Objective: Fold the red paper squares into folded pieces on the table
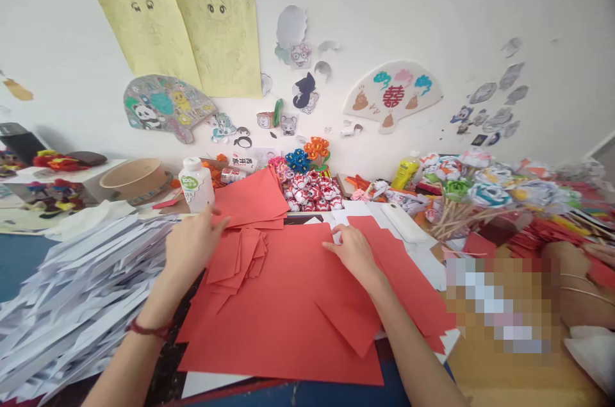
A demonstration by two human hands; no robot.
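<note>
Large red sheet (283,323) was laid flat near the middle of the tabletop's (166,361) near edge. Small red pieces (237,259) were stacked on its far left part; a loose red piece (350,320) lay on its right part. Right hand (354,254) was placed at the sheet's far right corner, grip slightly apart. Left hand (189,241) was held beside the small pieces, grip apart. White paper strips (91,285) were heaped toward the left edge; more red sheets (398,266) were layered on the right. White bottle (196,186) and red-white folded flowers (312,191) were set along the far edge. Another person's hand (564,259) was seen far right.
</note>
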